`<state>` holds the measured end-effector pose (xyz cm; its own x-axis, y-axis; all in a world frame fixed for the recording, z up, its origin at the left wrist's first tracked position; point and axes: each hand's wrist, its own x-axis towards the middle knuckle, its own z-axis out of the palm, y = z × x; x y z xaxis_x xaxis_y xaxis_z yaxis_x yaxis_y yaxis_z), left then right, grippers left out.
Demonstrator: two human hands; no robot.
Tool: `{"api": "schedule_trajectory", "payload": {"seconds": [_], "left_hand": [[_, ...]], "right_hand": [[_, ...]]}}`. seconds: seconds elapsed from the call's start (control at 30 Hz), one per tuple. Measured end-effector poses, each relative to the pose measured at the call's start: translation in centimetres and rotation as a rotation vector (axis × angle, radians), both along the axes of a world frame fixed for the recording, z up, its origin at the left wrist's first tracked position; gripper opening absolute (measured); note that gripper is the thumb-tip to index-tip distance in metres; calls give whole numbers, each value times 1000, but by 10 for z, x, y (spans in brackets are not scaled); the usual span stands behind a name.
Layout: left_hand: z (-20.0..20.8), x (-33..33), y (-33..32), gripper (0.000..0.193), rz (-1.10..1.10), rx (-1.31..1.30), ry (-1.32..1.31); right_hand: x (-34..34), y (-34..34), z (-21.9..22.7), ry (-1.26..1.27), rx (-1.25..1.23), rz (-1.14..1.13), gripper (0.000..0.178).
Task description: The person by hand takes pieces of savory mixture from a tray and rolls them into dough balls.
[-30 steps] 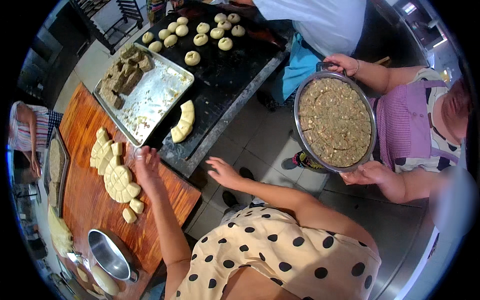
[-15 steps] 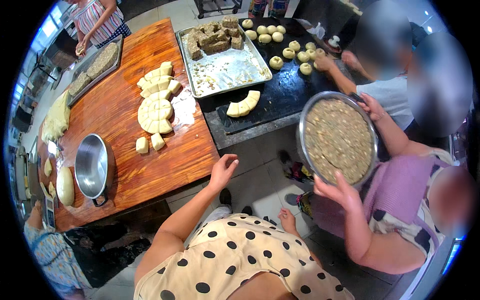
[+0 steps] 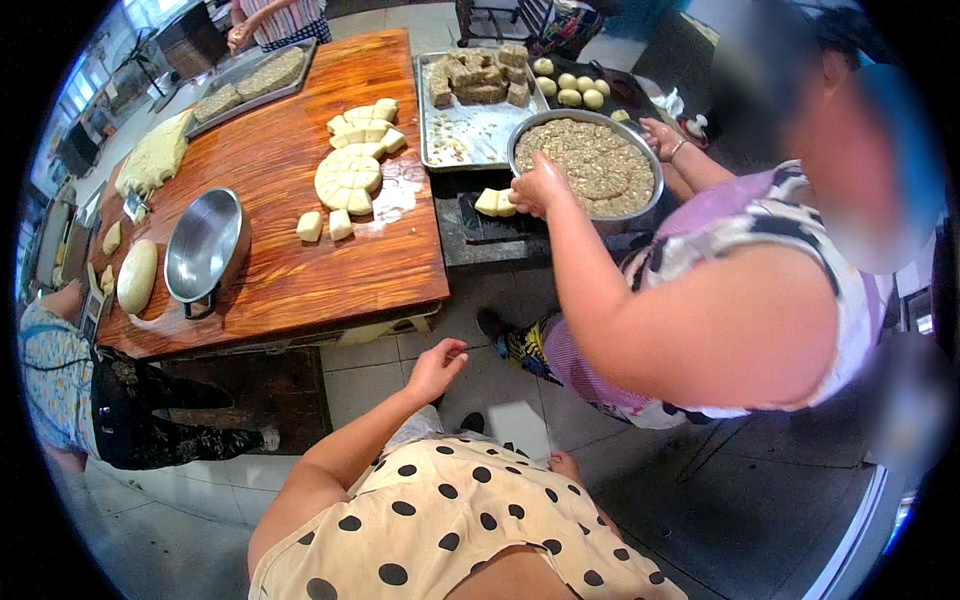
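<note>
My left hand [image 3: 437, 370] hangs in the air in front of me, below the table's near right corner. Its fingers are loosely bent and nothing is in them. Close to my body, my right hand [image 3: 563, 464] shows only in small part, its fingers mostly hidden by my dotted top. To the right, a co-worker holds a round metal pan [image 3: 588, 165] filled with a nutty brown mixture, one hand on each side. The pan is over the dark counter, partly covering pieces of cut dough [image 3: 494, 203].
Cut dough portions [image 3: 347, 180], a steel pot [image 3: 207, 250], an oval dough lump [image 3: 137, 276] and a filled tray [image 3: 250, 85] lie on the wooden table [image 3: 290, 270]. A metal tray [image 3: 462, 145] with brown blocks and several dough balls [image 3: 570, 97] stand beyond. Co-workers stand around.
The co-worker has stepped forward and carried the pan left and away from me, over the dark counter. My view has turned right. My left hand's fingers have drawn slightly closer together.
</note>
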<state>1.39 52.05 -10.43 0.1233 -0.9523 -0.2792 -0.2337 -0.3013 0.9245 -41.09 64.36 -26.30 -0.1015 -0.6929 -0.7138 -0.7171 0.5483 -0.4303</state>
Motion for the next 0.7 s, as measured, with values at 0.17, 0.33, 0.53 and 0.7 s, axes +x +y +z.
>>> {"api": "schedule_trajectory", "payload": {"seconds": [0.17, 0.33, 0.53, 0.7], "left_hand": [[11, 30, 9, 31, -39, 18, -47], [31, 47, -13, 31, -116, -34, 10], [-2, 106, 3, 32, -90, -115, -33], [-14, 161, 30, 29, -41, 49, -89]], "right_hand": [[37, -32, 19, 54, -53, -15, 32], [47, -37, 13, -18, -171, -79, 34], [85, -37, 0, -121, -190, -52, 33], [158, -22, 24, -177, -136, -52, 35]]}}
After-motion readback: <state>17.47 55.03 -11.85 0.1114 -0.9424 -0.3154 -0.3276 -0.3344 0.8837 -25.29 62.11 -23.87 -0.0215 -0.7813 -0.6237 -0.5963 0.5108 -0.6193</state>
